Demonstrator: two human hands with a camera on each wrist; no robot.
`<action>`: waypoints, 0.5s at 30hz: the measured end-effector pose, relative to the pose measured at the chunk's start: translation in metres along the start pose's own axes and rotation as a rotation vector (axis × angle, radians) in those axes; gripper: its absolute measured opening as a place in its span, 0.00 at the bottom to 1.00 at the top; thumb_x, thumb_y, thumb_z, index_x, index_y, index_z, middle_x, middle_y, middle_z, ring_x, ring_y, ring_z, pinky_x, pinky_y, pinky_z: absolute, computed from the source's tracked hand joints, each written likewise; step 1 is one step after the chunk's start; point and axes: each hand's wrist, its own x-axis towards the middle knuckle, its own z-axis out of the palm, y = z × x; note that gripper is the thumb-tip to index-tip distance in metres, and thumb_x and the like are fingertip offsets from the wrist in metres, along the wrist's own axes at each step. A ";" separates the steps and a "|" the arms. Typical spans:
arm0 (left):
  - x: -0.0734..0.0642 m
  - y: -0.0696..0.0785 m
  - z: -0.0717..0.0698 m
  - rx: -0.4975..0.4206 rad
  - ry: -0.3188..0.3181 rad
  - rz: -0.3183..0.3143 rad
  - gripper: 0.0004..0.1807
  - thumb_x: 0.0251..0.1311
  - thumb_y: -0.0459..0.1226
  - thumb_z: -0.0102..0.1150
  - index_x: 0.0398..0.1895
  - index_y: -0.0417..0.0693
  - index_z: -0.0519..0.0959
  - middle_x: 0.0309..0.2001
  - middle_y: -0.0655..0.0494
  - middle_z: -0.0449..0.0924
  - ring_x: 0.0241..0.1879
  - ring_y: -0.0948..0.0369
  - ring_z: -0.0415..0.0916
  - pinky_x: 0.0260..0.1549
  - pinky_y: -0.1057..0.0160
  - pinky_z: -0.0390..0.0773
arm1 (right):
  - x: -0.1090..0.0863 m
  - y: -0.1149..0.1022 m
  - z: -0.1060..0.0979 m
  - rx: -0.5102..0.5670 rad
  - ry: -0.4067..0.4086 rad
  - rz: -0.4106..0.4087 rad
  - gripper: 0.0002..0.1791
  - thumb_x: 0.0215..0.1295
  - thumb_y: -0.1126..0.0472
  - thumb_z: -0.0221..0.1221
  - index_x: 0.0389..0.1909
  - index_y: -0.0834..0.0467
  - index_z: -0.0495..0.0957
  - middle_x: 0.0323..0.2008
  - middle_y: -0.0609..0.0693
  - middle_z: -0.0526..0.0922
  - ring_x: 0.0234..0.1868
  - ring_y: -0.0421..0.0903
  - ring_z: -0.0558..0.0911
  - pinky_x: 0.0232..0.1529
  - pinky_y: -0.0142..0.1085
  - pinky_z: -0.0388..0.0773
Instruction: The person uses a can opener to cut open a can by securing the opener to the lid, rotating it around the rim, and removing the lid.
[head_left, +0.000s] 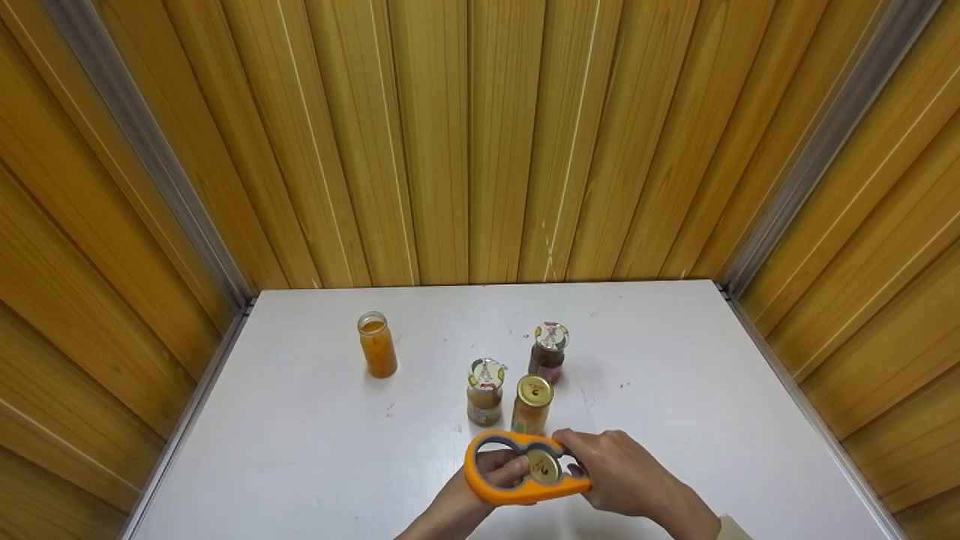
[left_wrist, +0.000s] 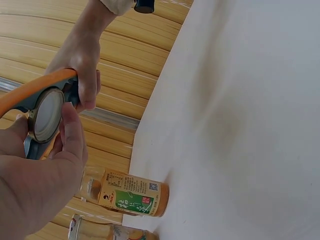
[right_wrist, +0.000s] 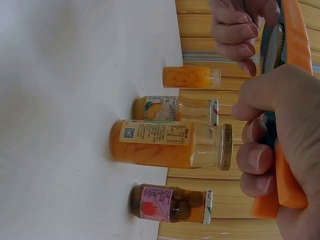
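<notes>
My right hand [head_left: 622, 472] grips the handle end of an orange jar opener [head_left: 526, 493] with a grey inner lining. In one of the opener's openings sits a gold jar lid [head_left: 543, 466], its pale underside turned to the left wrist camera. My left hand [left_wrist: 42, 187] reaches in from below and pinches this lid at its edge between thumb and fingers. Just behind the opener stands a gold-lidded jar [right_wrist: 162, 145] of orange fruit, upright. An uncapped jar [head_left: 379, 352] with orange contents stands farther back on the left.
A jar with a patterned lid [head_left: 485, 401] stands left of the gold-lidded one. Behind that is a dark-filled jar [right_wrist: 160, 202] with a pink label. The white table [head_left: 300, 450] is bounded by wood-panelled walls [head_left: 495, 150] at the back and sides.
</notes>
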 end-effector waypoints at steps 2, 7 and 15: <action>-0.001 -0.001 0.000 0.010 0.021 -0.017 0.21 0.76 0.44 0.57 0.65 0.46 0.80 0.62 0.46 0.82 0.60 0.50 0.80 0.50 0.58 0.83 | 0.000 0.000 0.001 -0.003 0.001 -0.002 0.26 0.55 0.71 0.71 0.53 0.50 0.77 0.37 0.41 0.87 0.24 0.29 0.73 0.26 0.25 0.76; -0.002 -0.004 0.001 0.001 0.094 -0.084 0.24 0.71 0.48 0.63 0.63 0.45 0.81 0.58 0.45 0.84 0.56 0.50 0.83 0.48 0.56 0.85 | -0.002 0.001 0.003 -0.007 0.007 -0.012 0.26 0.55 0.70 0.72 0.53 0.50 0.77 0.38 0.40 0.87 0.26 0.28 0.76 0.27 0.25 0.77; -0.004 -0.004 -0.001 0.043 0.134 -0.153 0.24 0.72 0.49 0.61 0.59 0.40 0.83 0.53 0.45 0.86 0.52 0.52 0.85 0.52 0.52 0.84 | -0.004 0.002 0.006 -0.042 0.060 -0.074 0.28 0.52 0.69 0.72 0.52 0.49 0.76 0.32 0.35 0.82 0.22 0.28 0.70 0.24 0.22 0.70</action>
